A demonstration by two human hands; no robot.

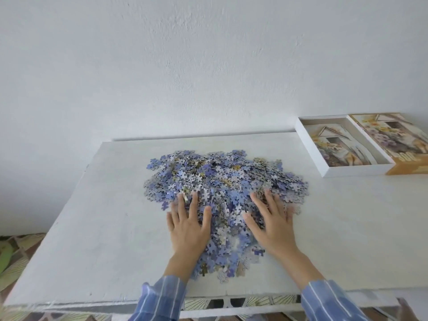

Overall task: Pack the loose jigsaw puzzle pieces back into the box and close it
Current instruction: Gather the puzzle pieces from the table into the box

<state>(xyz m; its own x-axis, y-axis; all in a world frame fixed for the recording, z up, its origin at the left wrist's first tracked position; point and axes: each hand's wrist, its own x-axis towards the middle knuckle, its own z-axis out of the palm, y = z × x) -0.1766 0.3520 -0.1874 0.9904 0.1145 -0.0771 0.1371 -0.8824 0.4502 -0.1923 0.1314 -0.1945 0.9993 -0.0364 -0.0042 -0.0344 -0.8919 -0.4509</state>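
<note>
A big heap of loose jigsaw pieces (222, 181), mostly blue and grey backs up, lies in the middle of the white table (92, 228). My left hand (188, 224) lies flat on the heap's near left side with fingers spread. My right hand (271, 222) lies flat on the near right side, fingers straight and reaching into the pieces. A narrow tail of pieces runs between my wrists toward the table's front edge. The open box base (347, 173), white-walled with a picture sheet inside, sits at the far right. Its printed lid (398, 140) lies beside it.
A white wall stands behind the table. Patterned floor shows at the left and under the front edge, with a green object (5, 253) at the far left. Bare tabletop lies left and right of the heap.
</note>
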